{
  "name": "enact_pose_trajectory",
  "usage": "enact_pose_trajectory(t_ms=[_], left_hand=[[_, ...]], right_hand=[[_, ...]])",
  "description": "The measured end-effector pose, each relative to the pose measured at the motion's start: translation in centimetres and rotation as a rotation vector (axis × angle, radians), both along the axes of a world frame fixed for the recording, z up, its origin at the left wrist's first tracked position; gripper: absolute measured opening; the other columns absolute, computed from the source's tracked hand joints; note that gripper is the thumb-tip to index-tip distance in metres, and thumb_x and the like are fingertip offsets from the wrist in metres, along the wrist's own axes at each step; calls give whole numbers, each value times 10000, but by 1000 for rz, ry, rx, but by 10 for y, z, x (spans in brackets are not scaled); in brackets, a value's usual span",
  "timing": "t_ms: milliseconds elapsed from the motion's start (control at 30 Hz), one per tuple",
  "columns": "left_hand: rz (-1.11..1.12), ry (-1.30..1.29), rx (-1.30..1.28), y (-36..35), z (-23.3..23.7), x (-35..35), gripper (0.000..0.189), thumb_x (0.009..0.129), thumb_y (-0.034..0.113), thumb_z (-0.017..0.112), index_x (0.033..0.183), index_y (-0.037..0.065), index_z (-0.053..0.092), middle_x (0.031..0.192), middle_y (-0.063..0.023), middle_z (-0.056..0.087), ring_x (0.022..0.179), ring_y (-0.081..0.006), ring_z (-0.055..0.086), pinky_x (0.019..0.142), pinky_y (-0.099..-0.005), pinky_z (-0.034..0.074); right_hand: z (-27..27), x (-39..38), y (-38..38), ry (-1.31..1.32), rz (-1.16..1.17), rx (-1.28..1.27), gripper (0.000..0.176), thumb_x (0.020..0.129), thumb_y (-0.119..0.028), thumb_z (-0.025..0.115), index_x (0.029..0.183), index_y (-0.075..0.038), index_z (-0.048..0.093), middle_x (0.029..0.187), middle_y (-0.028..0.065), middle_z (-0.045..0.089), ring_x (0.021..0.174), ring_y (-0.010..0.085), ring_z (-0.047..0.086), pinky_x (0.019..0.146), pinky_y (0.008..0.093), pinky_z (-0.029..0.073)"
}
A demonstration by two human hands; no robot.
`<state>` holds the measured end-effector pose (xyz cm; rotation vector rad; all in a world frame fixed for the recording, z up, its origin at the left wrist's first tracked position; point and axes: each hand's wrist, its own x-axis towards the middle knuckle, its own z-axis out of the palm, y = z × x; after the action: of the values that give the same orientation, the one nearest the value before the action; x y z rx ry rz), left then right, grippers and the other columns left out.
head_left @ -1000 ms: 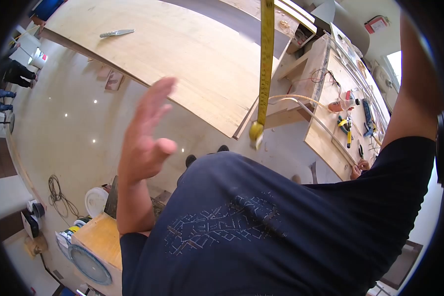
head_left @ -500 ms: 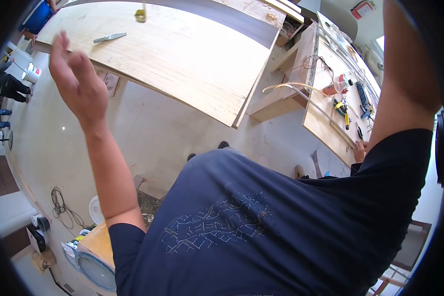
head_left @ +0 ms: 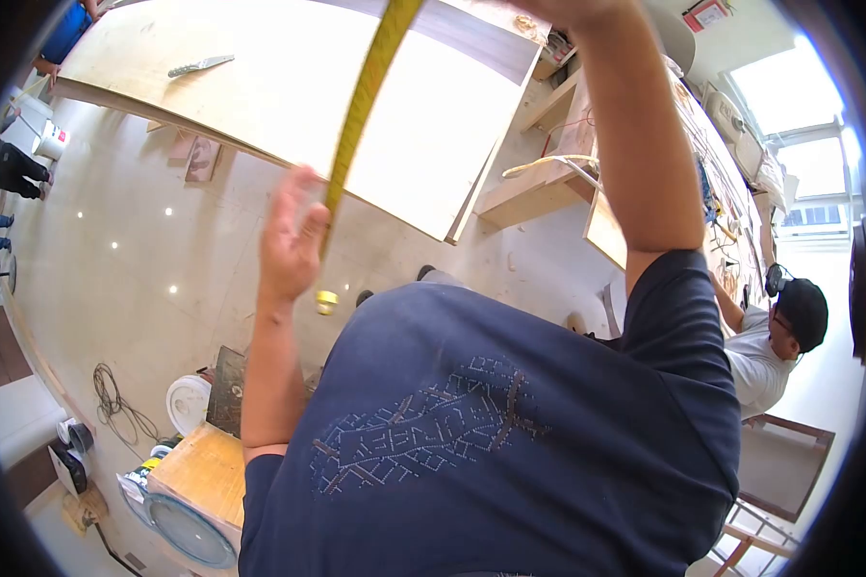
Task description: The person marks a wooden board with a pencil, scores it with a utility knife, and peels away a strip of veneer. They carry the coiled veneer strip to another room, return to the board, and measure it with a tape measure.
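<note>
My left hand [head_left: 293, 236] is raised near the board's front edge, its fingers stretched out and slightly blurred. Just right of its thumb runs a tape measure's yellow blade [head_left: 361, 106], slanting down from the top edge of the view. Below that blade a small yellow tape measure case [head_left: 326, 304] hangs over the floor. My right hand [head_left: 577, 8] is cut off by the top edge, so its fingers and anything in them are hidden. A silver knife-like tool [head_left: 200, 66] lies on the large pale wooden board [head_left: 260, 96].
At the right stands a workbench [head_left: 606, 231] with tools and strips, where a person in a black cap [head_left: 801, 313] works. Another person in blue [head_left: 67, 43] is at the board's far left. Behind me are a wooden box [head_left: 197, 471], a white bucket [head_left: 188, 402] and a coiled cable [head_left: 120, 409].
My left hand has moved right and down, beside the tape blade. The tape case has dropped from above the board to over the floor. My right arm has swung left.
</note>
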<state>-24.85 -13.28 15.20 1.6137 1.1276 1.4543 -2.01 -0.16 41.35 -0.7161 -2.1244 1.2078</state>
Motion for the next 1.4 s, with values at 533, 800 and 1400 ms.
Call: enact_pose_trajectory(t_ms=[533, 800, 1400], left_hand=[[328, -356, -550, -35, -130, 38, 339, 1060, 305, 435, 982, 25, 609, 712, -26, 568, 643, -104, 524, 596, -247, 448], [201, -214, -760, -44, -123, 69, 397, 1055, 343, 439, 836, 34, 559, 736, -55, 623, 653, -113, 561, 607, -260, 466], [317, 66, -1199, -163, -123, 74, 412, 987, 349, 538, 712, 47, 601, 613, 8, 541, 559, -94, 459, 535, -281, 378]], right_hand=[[-364, 49, -58, -725, -49, 182, 604, 784, -408, 761, 1255, -113, 526, 1099, 137, 560, 1021, 325, 594, 819, 442, 514], [-379, 65, -42, -736, 91, 142, 484, 774, -299, 676, 1170, -74, 511, 1079, 132, 543, 990, 327, 595, 818, 454, 504], [-374, 108, -10, -749, -38, 187, 467, 771, -348, 685, 1101, -65, 516, 1088, 133, 542, 998, 335, 601, 836, 456, 499]])
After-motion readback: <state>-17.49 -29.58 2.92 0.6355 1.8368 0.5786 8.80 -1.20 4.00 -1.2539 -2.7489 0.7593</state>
